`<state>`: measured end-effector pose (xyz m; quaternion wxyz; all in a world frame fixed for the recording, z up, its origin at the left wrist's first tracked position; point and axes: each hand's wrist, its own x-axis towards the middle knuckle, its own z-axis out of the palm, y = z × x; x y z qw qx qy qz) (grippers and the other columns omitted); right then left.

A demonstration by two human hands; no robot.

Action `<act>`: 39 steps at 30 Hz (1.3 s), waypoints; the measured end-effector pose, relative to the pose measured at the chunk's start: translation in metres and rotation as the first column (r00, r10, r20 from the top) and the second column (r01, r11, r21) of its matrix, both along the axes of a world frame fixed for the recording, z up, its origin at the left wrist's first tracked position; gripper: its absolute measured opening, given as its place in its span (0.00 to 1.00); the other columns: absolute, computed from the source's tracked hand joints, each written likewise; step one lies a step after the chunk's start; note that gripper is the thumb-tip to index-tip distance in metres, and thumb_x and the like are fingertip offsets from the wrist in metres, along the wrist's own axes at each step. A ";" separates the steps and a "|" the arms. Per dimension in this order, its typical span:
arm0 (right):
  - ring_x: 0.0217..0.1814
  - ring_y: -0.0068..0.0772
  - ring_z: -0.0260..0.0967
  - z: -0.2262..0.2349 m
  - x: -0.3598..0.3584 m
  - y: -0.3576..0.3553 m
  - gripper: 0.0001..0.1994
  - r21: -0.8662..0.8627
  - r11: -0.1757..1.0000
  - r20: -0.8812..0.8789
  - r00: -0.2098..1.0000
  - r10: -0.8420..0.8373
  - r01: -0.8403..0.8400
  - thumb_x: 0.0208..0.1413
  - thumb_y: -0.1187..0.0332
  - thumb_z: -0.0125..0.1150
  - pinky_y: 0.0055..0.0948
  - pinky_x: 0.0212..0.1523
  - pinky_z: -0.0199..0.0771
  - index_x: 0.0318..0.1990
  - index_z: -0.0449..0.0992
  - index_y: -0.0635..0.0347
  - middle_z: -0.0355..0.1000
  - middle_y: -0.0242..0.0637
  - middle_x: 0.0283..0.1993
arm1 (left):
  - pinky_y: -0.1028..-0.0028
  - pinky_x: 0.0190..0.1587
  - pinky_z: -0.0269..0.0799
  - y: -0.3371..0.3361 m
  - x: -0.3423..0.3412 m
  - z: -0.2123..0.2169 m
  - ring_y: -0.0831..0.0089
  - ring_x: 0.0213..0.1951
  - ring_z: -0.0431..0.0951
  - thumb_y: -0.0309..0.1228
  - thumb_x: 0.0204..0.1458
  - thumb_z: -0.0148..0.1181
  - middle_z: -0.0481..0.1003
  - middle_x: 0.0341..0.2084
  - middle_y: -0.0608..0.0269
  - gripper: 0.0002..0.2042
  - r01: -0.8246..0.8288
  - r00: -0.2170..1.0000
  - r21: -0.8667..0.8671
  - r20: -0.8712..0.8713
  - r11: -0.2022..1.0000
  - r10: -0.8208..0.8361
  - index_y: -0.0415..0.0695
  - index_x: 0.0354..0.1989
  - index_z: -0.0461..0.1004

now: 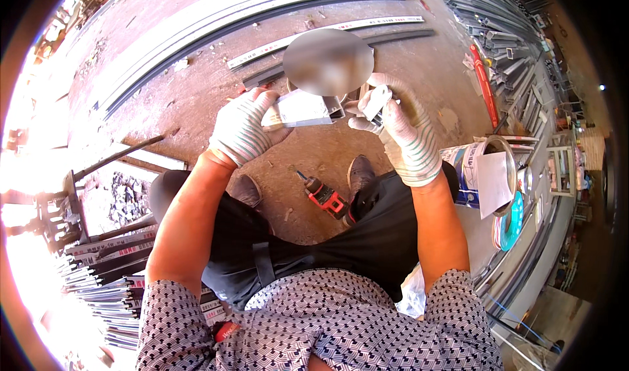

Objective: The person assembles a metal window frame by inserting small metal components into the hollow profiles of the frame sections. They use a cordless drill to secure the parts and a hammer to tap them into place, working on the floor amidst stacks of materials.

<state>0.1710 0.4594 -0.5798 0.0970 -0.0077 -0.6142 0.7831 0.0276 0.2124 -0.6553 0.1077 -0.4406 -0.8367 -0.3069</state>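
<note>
My left hand [241, 128], in a white striped knit glove, grips the left end of a short profile piece [300, 111] with a pale, shiny face and a dark hollow end. That hollow end points toward my right hand [414, 141], gloved alike, its thumb and fingers closed on a small white-and-metal piece [377, 103]. I cannot make out this small piece's exact kind. A blurred oval hides whatever lies just beyond the profile piece. Below the hands, a red-and-black cordless drill [325, 198] lies on the floor between my shoes, its bit pointing up and left.
Long metal profiles [262, 7] lie across the floor ahead. More bars are piled at the far right [504, 43], near a red tool [483, 86]. A paint bucket [465, 168] and teal roll [509, 220] stand by my right knee. Stacked profiles [111, 286] lie left.
</note>
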 end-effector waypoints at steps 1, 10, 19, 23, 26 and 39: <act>0.52 0.39 0.77 -0.003 -0.002 0.001 0.25 -0.036 0.999 0.020 1.000 0.018 -0.017 0.66 0.55 0.61 0.39 0.53 0.82 0.64 0.69 0.60 0.73 0.37 0.46 | 0.65 0.48 0.78 0.001 -0.001 -0.001 0.53 0.44 0.81 0.36 0.40 0.77 0.80 0.42 0.53 0.30 0.001 1.000 0.014 -0.017 1.000 -0.001 0.47 0.55 0.77; 0.43 0.27 0.74 -0.011 -0.013 0.004 0.28 -0.056 0.998 0.042 0.998 0.043 -0.041 0.64 0.59 0.64 0.24 0.37 0.79 0.68 0.66 0.58 0.73 0.36 0.48 | 0.64 0.48 0.78 0.006 -0.006 -0.003 0.53 0.45 0.81 0.39 0.40 0.76 0.79 0.44 0.53 0.30 -0.024 1.000 -0.045 -0.021 0.999 0.023 0.48 0.56 0.76; 0.35 0.20 0.70 -0.008 -0.010 0.008 0.27 0.079 0.996 0.075 0.997 -0.034 0.029 0.62 0.61 0.67 0.18 0.28 0.69 0.65 0.68 0.59 0.74 0.36 0.41 | 0.65 0.45 0.78 0.014 -0.011 -0.009 0.56 0.42 0.81 0.38 0.40 0.76 0.77 0.41 0.58 0.30 -0.041 0.998 -0.065 -0.058 0.997 0.037 0.47 0.55 0.76; 0.34 0.16 0.68 -0.011 -0.007 0.010 0.24 0.135 0.991 0.122 0.992 -0.036 0.019 0.61 0.64 0.69 0.17 0.30 0.69 0.61 0.71 0.59 0.72 0.28 0.37 | 0.65 0.44 0.78 0.015 -0.010 -0.008 0.56 0.42 0.81 0.39 0.41 0.75 0.77 0.41 0.58 0.30 -0.037 0.998 -0.105 -0.064 0.994 0.030 0.47 0.55 0.76; 0.37 0.14 0.67 -0.010 -0.006 0.008 0.23 0.203 0.979 0.117 0.993 -0.026 0.002 0.61 0.65 0.69 0.17 0.37 0.70 0.61 0.71 0.60 0.72 0.27 0.40 | 0.64 0.44 0.78 0.014 -0.010 -0.009 0.55 0.42 0.81 0.40 0.42 0.75 0.78 0.41 0.56 0.29 -0.034 0.997 -0.142 -0.068 0.989 0.025 0.46 0.55 0.76; 0.45 0.23 0.74 -0.024 -0.009 0.003 0.25 0.666 0.720 -0.164 0.980 -0.114 0.195 0.57 0.72 0.70 0.25 0.47 0.76 0.62 0.74 0.56 0.79 0.37 0.46 | 0.62 0.46 0.79 0.008 -0.008 -0.009 0.52 0.43 0.81 0.43 0.41 0.75 0.77 0.47 0.51 0.29 -0.046 0.988 -0.219 -0.153 0.975 0.012 0.45 0.52 0.75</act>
